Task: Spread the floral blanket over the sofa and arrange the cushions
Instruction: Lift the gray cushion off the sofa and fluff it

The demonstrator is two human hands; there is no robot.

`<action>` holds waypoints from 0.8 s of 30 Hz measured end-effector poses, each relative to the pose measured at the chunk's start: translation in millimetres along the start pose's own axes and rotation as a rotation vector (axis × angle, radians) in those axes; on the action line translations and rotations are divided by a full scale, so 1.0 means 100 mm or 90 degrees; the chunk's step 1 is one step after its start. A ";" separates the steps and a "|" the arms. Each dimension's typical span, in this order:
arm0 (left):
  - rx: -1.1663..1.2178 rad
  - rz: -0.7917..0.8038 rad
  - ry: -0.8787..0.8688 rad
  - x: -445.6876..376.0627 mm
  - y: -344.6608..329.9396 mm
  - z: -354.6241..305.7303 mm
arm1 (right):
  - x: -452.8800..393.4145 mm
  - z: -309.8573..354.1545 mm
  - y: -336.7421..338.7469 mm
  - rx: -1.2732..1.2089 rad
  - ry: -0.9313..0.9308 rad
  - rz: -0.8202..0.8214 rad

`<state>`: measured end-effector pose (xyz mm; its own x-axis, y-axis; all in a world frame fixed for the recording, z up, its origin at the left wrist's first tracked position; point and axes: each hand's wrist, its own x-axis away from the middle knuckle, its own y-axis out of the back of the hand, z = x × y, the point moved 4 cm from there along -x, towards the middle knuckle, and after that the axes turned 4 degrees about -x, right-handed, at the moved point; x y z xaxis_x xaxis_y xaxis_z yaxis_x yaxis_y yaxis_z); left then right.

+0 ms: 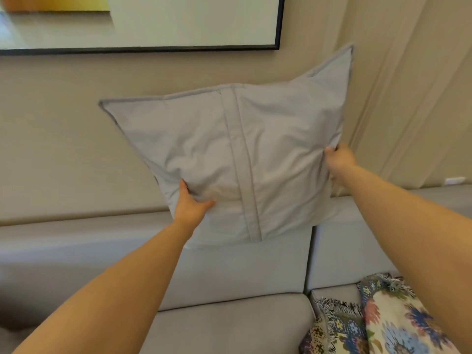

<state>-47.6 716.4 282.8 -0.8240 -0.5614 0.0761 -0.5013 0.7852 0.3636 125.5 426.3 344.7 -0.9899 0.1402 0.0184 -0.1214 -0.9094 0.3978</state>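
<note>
A large light-grey cushion (268,149) is held up in the air, in front of the wall and above the backrest of the grey sofa (229,272). Its closure flap runs down the middle and faces me. My left hand (190,204) grips its lower left edge. My right hand (338,157) grips its right edge. The floral blanket (378,320), with blue, pink and cream flowers and a fringed edge, lies bunched on the right part of the sofa seat, partly behind my right forearm.
A big framed picture (279,26) hangs on the beige wall above the sofa. Beige curtains (408,98) hang at the right. A small white object (454,180) sits on the ledge behind the sofa's right end.
</note>
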 end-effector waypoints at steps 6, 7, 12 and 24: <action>-0.156 0.014 -0.016 0.04 -0.27 0.08 | 0.20 -0.79 0.02 0.011 -0.141 0.086; -0.155 -0.011 -0.019 0.06 -0.25 0.05 | 0.23 -0.85 0.03 0.010 -0.156 0.085; -0.154 -0.116 -0.020 0.12 -0.14 0.02 | 0.31 -0.92 0.03 -0.032 -0.159 0.075; -0.148 -0.138 0.014 0.29 -0.08 0.07 | 0.57 -0.88 0.00 -0.084 -0.111 0.008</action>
<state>-68.7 695.6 275.4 -0.6979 -0.7161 -0.0076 -0.5888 0.5677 0.5754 62.9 399.4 265.3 -0.9652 0.1844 0.1852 -0.1295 -0.9530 0.2738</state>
